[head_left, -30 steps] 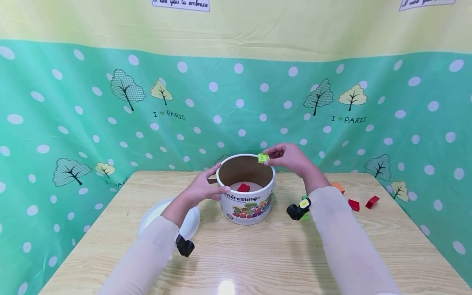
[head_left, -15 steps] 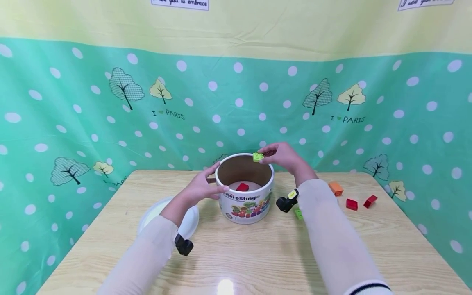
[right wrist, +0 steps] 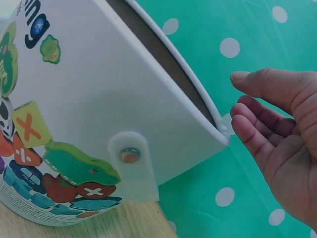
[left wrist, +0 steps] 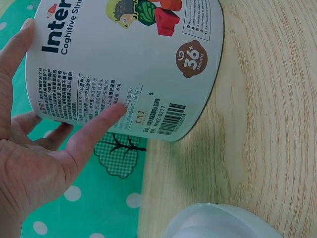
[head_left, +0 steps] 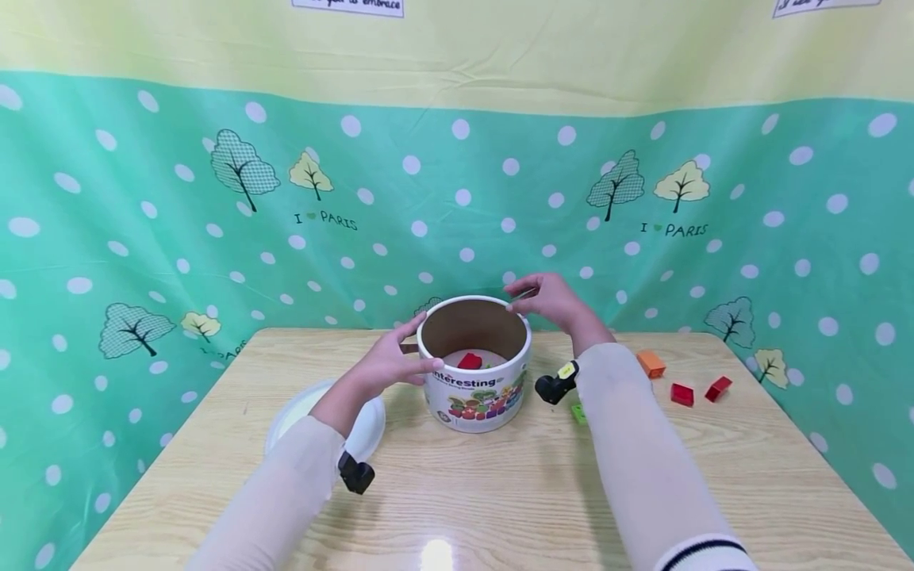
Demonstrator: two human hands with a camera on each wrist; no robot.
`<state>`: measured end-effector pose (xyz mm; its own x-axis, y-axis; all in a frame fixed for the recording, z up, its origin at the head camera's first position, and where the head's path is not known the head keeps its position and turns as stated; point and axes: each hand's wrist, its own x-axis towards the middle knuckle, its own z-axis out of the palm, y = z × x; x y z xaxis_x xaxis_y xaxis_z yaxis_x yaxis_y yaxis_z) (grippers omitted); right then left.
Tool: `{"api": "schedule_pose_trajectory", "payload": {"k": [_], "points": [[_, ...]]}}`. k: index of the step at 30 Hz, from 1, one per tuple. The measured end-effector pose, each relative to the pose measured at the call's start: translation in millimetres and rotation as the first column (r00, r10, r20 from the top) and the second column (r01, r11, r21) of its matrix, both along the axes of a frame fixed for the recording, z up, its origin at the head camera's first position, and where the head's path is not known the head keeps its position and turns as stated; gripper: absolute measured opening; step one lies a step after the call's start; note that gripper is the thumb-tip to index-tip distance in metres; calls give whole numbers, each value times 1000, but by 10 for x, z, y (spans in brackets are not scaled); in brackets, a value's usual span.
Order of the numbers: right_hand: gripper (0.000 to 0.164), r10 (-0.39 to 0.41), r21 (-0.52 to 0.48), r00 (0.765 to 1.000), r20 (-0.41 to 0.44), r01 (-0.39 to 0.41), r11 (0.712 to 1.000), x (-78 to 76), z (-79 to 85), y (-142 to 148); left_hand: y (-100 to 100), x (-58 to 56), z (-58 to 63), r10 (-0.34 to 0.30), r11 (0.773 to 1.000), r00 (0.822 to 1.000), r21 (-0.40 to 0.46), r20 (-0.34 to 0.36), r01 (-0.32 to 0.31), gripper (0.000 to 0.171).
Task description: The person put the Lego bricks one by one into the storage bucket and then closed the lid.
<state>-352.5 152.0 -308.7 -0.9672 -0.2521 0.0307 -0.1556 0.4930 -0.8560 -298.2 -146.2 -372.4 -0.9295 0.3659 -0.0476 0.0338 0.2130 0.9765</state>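
A white round bucket [head_left: 474, 408] with printed pictures stands open-topped near the back of the table. My left hand [head_left: 389, 363] rests against its left side, thumb and fingers spread and fairly straight; the left wrist view shows the thumb [left wrist: 96, 131] lying on the printed label. Inside the bucket lie a red brick [head_left: 470, 362] and, mostly hidden by the front wall, a bit of a lime-green brick [head_left: 488, 366]. At the rim's right side hovers my right hand [head_left: 553, 303], its loosely bent fingers holding nothing. The right wrist view shows that hand beside the bucket's handle joint [right wrist: 130, 155].
A round white lid [head_left: 367, 432] lies left of the bucket, partly under my left forearm. Right of my right forearm are an orange brick [head_left: 651, 365] and two red bricks [head_left: 681, 394]. A green brick [head_left: 579, 414] shows beside the right sleeve. A patterned curtain [head_left: 464, 174] hangs behind.
My right hand moved left over the rim and let go of the lime-green brick, which dropped into the bucket. The left hand stayed on the bucket's side.
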Motion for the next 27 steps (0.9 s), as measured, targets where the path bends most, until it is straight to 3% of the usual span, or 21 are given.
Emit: {"api": "schedule_pose_trajectory", "payload": {"k": [6,18,27], "points": [[35,-21,-37,999,-26,20,999,60,-25,85,7,14,14,-1,1000,1000,5,1,1,99],[35,-61,-178,994,-96,43,983,321,-235,261,-3,11,16,-16,1000,1000,6,-7,16,103],[37,-65,-235,986,-155,27,972,454,-334,370,4,2,10,-26,999,1000,23,-9,26,103]]}}
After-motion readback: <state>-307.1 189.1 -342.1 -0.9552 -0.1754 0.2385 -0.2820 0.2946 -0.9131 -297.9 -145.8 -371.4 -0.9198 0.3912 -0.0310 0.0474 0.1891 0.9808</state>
